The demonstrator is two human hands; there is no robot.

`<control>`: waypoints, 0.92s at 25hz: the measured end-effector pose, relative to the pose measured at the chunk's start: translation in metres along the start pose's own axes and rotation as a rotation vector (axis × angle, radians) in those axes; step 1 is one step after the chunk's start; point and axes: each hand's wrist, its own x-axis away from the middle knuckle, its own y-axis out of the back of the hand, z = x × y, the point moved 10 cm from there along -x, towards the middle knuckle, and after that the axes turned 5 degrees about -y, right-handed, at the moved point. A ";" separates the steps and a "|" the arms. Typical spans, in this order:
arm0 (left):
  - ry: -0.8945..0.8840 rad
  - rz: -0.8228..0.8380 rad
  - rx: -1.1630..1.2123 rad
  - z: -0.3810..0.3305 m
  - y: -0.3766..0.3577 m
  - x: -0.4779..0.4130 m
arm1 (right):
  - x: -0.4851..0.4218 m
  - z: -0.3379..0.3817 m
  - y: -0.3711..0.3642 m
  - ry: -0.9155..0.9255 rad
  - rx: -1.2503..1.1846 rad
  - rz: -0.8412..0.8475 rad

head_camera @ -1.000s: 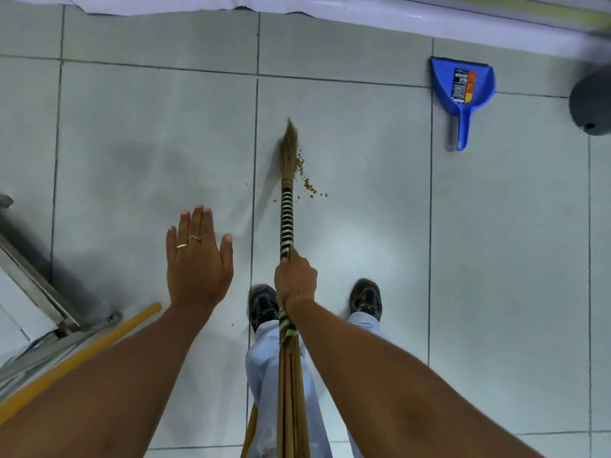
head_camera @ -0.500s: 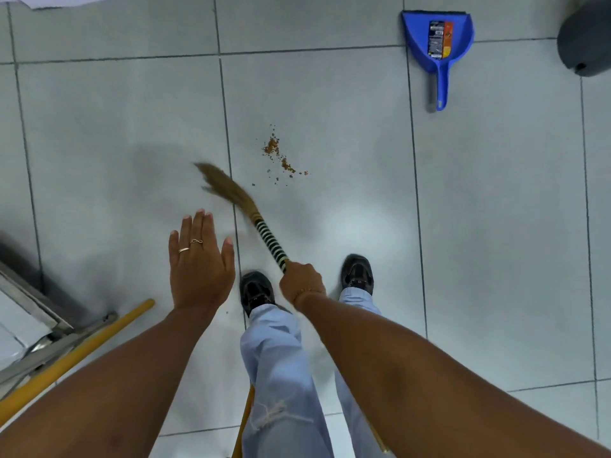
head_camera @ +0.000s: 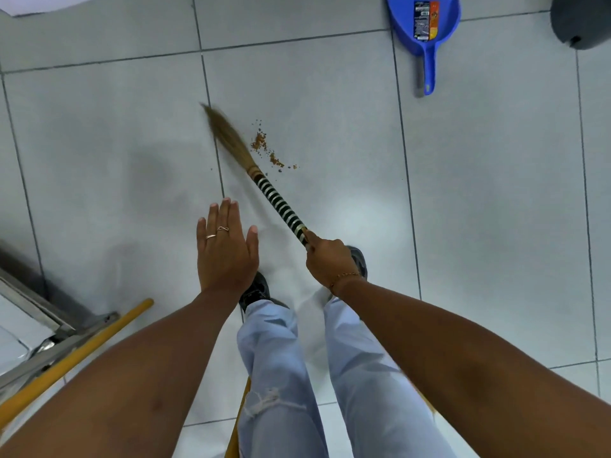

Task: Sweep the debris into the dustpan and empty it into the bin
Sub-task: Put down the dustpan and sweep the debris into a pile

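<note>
A small patch of brown debris [head_camera: 264, 147] lies on the grey tiled floor ahead of my feet. My right hand [head_camera: 329, 259] grips the striped black-and-white handle of a straw broom [head_camera: 279, 203]. Its blurred bristle head [head_camera: 224, 133] points up and left, just left of the debris. My left hand [head_camera: 226, 249] hovers flat above the floor with fingers together and holds nothing. A blue dustpan [head_camera: 425, 23] lies at the top right, handle toward me, well apart from the debris. The dark grey bin [head_camera: 583, 21] shows at the top right corner.
A yellow pole [head_camera: 76, 358] lies slanted at the lower left beside a metal frame [head_camera: 43, 312]. My legs in pale blue trousers and dark shoes [head_camera: 254, 289] stand below the broom.
The broom head has swung from low left up toward the debris, and my right hand has shifted right. The left hand stays flat and empty.
</note>
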 end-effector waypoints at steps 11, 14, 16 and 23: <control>-0.001 0.065 -0.026 -0.043 -0.020 -0.020 | -0.030 -0.103 0.056 -0.032 0.470 0.163; 0.019 0.073 0.000 -0.057 -0.028 -0.029 | -0.054 -0.108 0.082 -0.038 0.469 0.094; 0.017 0.069 0.008 -0.066 -0.030 -0.032 | -0.065 -0.106 0.092 -0.053 0.441 0.070; 0.013 0.009 0.032 -0.059 -0.013 -0.035 | -0.054 -0.090 0.099 -0.074 0.337 -0.014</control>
